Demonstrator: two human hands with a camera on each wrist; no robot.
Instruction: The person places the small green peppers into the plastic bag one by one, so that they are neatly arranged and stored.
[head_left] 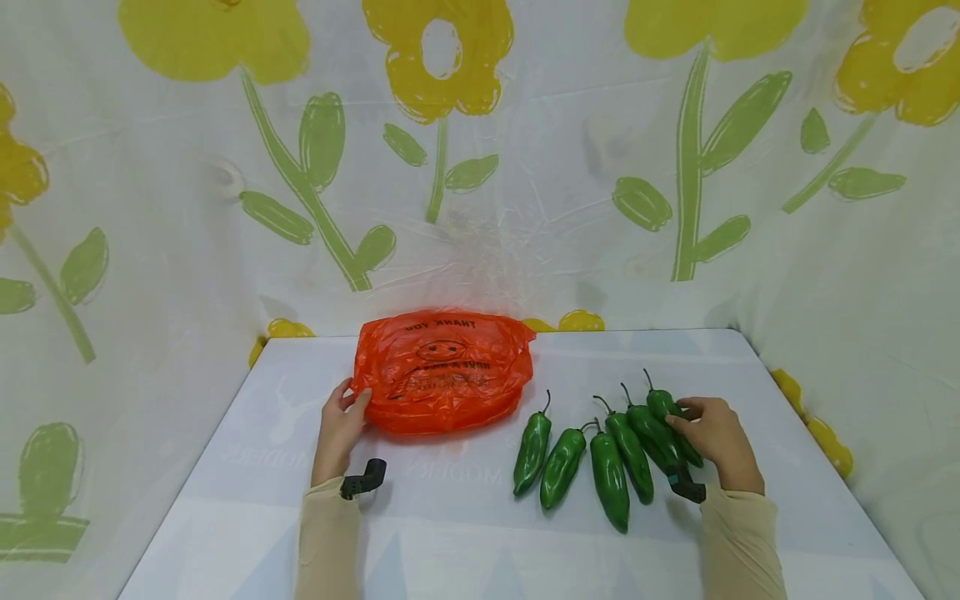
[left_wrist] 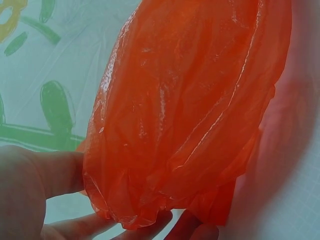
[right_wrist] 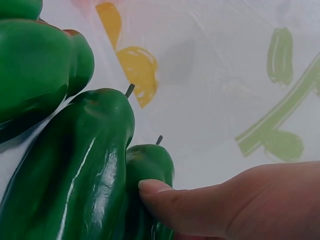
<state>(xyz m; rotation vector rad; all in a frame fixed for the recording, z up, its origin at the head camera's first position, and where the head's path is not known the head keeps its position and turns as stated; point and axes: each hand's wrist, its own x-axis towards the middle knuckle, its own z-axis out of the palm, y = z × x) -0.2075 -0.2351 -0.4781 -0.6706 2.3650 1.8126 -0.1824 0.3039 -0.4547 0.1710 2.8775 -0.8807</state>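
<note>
A red plastic bag (head_left: 442, 408) with dark printing lies puffed up at the back of the table. My left hand (head_left: 341, 425) grips its left edge; in the left wrist view the thumb is on one side of the film and the fingers curl beneath the bag (left_wrist: 185, 110). Several glossy green peppers (head_left: 609, 479) with thin stems lie in a row right of the bag. At the right end, my right hand (head_left: 712, 437) holds the outermost green pepper (head_left: 660, 403), its thumb on the skin of that pepper (right_wrist: 150, 165) in the right wrist view. The other fingers are mostly hidden there.
The white table (head_left: 442, 533) carries faint printed patterns. A flower-print curtain (head_left: 525, 183) rises behind the table and along both sides. The bag stands close to the table's back edge, and the neighbouring pepper (right_wrist: 90, 165) lies close against the held one.
</note>
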